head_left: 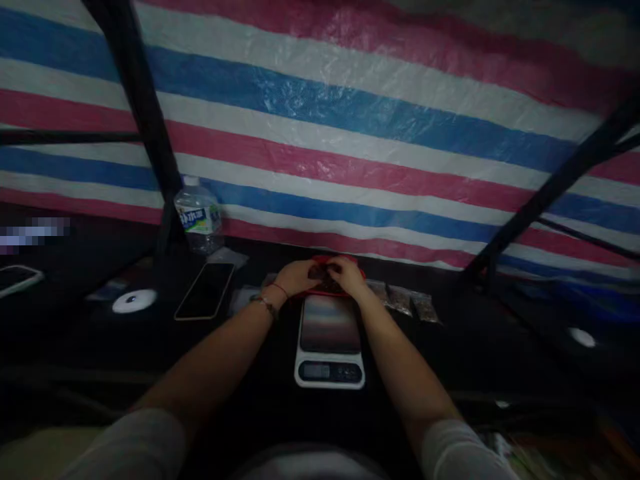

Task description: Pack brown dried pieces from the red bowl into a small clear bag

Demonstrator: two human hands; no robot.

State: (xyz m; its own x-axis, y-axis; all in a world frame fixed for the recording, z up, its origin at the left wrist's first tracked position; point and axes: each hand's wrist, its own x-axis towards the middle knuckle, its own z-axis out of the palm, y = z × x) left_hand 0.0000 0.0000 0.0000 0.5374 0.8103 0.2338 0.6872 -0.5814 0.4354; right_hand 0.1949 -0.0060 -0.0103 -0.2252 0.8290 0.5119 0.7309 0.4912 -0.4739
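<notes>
Both hands are at the far side of the dark bench, close together over a red tray point(350, 261) that holds some dark, small material. The left hand point(296, 277) lies on the left part of the tray with fingers curled down into the contents. The right hand point(347, 273) is on the right part, fingers also bent. Whether they pinch something or only touch it, I cannot tell, because the light is low and the fingers hide each other.

Just in front of the tray, toward the person, stands a kitchen scale point(330, 340) with a bare plate. To the right of the tray lie three small filled bags point(404, 300) in a row. To the left lie a phone point(205, 291), a round white disc point(134, 301) and, further back near the striped tarp point(350, 127), a water bottle point(199, 215). Another phone point(17, 277) rests at the far left edge.

In my judgement the risk is spilling: the tray sits very near the back edge of the bench, and a push from the hands could slide it against the tarp or tip the loose material out. A forearm could also touch the scale plate, since both arms pass beside it.

The open room is mostly on the right of the bench, beyond the bags, and in the near part beside the scale.
</notes>
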